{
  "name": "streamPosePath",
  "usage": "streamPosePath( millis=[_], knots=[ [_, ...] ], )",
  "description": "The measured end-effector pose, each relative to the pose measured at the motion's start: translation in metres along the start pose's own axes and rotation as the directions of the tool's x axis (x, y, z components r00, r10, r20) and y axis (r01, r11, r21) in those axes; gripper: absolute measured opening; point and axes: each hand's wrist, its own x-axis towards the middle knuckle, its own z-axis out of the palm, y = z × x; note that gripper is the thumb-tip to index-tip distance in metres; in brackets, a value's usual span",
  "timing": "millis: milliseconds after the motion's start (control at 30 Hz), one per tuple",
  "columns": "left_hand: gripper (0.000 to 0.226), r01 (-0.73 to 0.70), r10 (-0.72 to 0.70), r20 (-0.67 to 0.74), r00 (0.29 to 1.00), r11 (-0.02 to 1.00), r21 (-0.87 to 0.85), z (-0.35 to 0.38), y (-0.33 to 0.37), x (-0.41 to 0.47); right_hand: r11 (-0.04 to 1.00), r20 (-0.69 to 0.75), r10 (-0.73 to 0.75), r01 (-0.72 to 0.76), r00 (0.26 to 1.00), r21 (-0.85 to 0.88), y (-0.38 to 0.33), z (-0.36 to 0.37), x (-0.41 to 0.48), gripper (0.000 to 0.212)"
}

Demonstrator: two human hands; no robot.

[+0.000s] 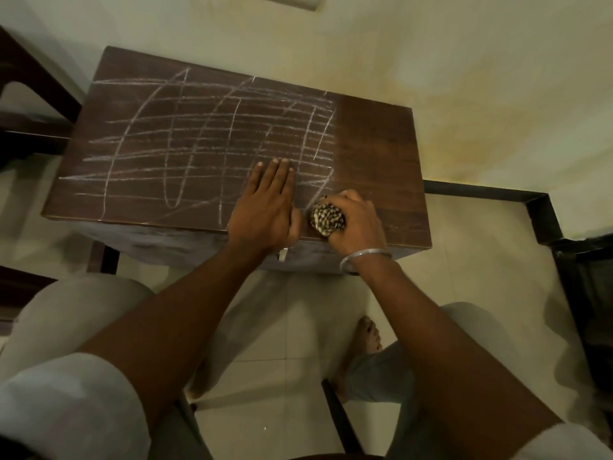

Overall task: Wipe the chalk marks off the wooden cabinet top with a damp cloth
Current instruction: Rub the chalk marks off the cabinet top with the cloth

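The dark wooden cabinet top (374, 144) carries white chalk marks (199, 137), crossing lines and loops over its left and middle parts. Its right strip shows bare wood with no lines. My right hand (356, 220) is shut on a balled checked cloth (326, 219), pressed on the top near the front edge, at the right end of the chalk. My left hand (268, 204) lies flat on the top just left of the cloth, fingers together and pointing away from me.
The cabinet stands against a pale wall (464, 61) on a tiled floor (298, 327). Dark furniture (30, 104) is at the left, a dark frame (544, 210) at the right. My knees and a bare foot (368, 336) are below the cabinet's front.
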Motion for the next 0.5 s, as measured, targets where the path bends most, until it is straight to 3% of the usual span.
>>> streamPosePath(
  millis=[233, 500],
  knots=[
    [0.077, -0.001, 0.001, 0.013, 1.0, 1.0, 0.019, 0.002, -0.002, 0.002, 0.998, -0.018, 0.067, -0.067, 0.998, -0.006, -0.001, -0.005, 0.068, 0.045],
    [0.077, -0.008, 0.008, 0.011, 1.0, 1.0, 0.008, 0.006, -0.001, 0.002, 0.996, 0.011, -0.087, 0.087, 0.996, 0.002, 0.002, 0.005, 0.011, 0.049]
  ],
)
